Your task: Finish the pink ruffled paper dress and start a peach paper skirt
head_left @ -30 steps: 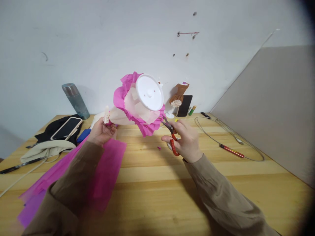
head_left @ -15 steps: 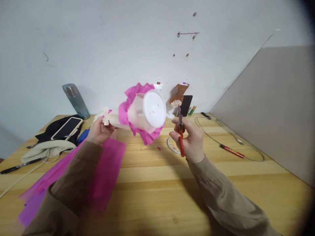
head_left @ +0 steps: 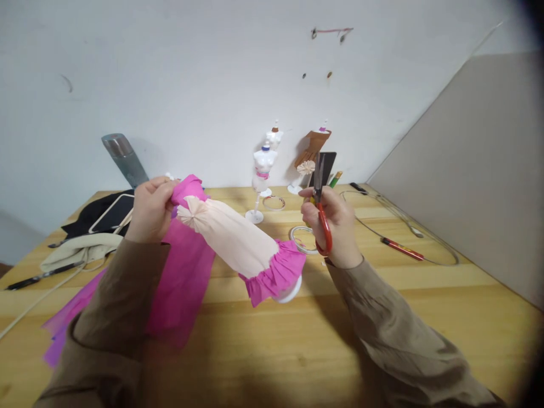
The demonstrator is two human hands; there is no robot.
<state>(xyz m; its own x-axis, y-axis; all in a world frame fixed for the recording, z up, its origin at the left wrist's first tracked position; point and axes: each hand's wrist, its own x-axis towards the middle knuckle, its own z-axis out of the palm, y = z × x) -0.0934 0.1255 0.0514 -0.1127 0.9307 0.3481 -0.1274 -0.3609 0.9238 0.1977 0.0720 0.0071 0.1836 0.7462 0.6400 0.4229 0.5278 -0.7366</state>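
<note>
My left hand [head_left: 153,208] is closed on the pink top of a small mannequin in a paper dress [head_left: 240,235]. The dress has a cream skirt, a pleated cream bow near the waist and a ruffled pink hem. It is tilted, hem down to the right, with part of the white round base [head_left: 290,292] showing below the ruffle. In my right hand [head_left: 334,224] is a pair of red-handled scissors [head_left: 323,226], blades pointing up. The blades look closed or nearly so. Pink crepe paper [head_left: 187,283] lies under my left forearm.
White mannequins [head_left: 264,170] and one in brown paper [head_left: 313,147] stand by the wall. A tape roll [head_left: 301,239] lies behind the scissors. A cable and a red pen-like tool [head_left: 402,249] are at right; a bottle [head_left: 125,161], phone [head_left: 111,214] and black pen [head_left: 45,276] at left.
My left hand has turned the dressed mannequin so its base, which faced me, now points down to the right and the dress front shows. The scissors stay in my right hand.
</note>
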